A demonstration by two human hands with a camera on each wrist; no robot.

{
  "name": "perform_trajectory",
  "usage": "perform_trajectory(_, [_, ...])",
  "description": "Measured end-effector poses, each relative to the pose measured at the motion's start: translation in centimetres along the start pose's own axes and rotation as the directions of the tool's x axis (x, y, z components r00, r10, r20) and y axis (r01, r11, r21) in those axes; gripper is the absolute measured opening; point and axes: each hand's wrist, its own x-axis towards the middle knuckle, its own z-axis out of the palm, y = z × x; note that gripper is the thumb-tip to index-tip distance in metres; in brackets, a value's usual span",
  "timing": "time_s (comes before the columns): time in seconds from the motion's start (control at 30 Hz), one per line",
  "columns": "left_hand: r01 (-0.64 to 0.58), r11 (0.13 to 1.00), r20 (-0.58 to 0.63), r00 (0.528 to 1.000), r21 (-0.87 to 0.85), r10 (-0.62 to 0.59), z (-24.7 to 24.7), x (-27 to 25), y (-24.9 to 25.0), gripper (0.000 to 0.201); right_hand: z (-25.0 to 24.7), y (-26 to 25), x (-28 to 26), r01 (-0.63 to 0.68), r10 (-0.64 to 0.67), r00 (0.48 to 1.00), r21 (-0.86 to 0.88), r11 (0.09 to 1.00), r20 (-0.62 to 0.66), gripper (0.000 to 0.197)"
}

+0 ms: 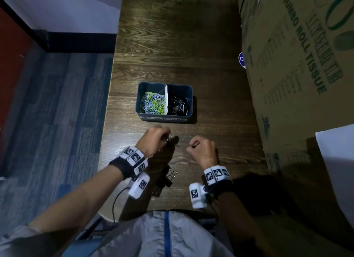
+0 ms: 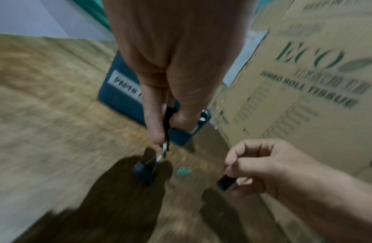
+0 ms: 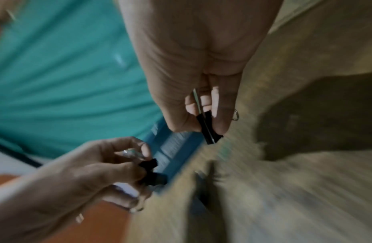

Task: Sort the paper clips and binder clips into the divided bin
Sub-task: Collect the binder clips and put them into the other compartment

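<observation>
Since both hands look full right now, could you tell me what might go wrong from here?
The left hand pinches several binder clips at once; one could slip, perhaps into the paper clip compartment. The lone paper clip on the table is faint and may be overlooked.

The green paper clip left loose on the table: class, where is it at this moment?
In the head view the green paper clip lies on the wooden table, between the left hand and right hand, just nearer than the divided bin.
</observation>
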Motion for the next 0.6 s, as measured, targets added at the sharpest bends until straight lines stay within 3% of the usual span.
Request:
perform_trajectory(0.13, [-0.072, 0.991, -0.163, 0.985, -0.114, 0.053, -4.1, 4.6, 2.6, 0.024, -4.0, -3.5, 1.7, 0.163, -0.134, 0.979, 0.195, 0.967, -0.153, 0.015])
perform_trajectory(0.23, [-0.069, 0.996, -0.223, 0.973, -0.055, 0.056, -5.8, 7.5, 3.5, 0.030, -6.1, -6.3, 3.9, 0.282, -0.229, 0.935, 0.175, 0.943, -0.272, 0.014])
perform_trajectory(0.33, [-0.038, 0.998, -0.180, 0.982, 0.059, 0.048, -5.8, 7.8, 3.2, 0.034, -6.6, -8.1, 6.4, 0.336, -0.277, 0.904, 0.140, 0.931, -0.326, 0.013])
perform_trajectory(0.43, [0.003, 0.989, -0.158, 0.987, 0.149, 0.020, -4.0, 5.1, 2.0, 0.022, -6.1, -8.8, 8.3, 0.371, -0.331, 0.885, 0.068, 0.926, -0.326, 0.009])
perform_trajectory(0.5, [0.004, 0.980, -0.060, 0.998, 0.201, 0.008, -2.2, 2.5, 0.8, 0.018, -5.6, -8.6, 8.6, 0.406, -0.378, 0.865, 0.018, 0.914, -0.329, 0.012])
perform_trajectory(0.6, [-0.047, 0.965, 0.137, 0.991, 0.258, 0.012, 0.5, -1.7, -1.1, 0.042, -3.6, -7.3, 7.4, 0.481, -0.472, 0.823, -0.054, 0.875, -0.317, 0.010])
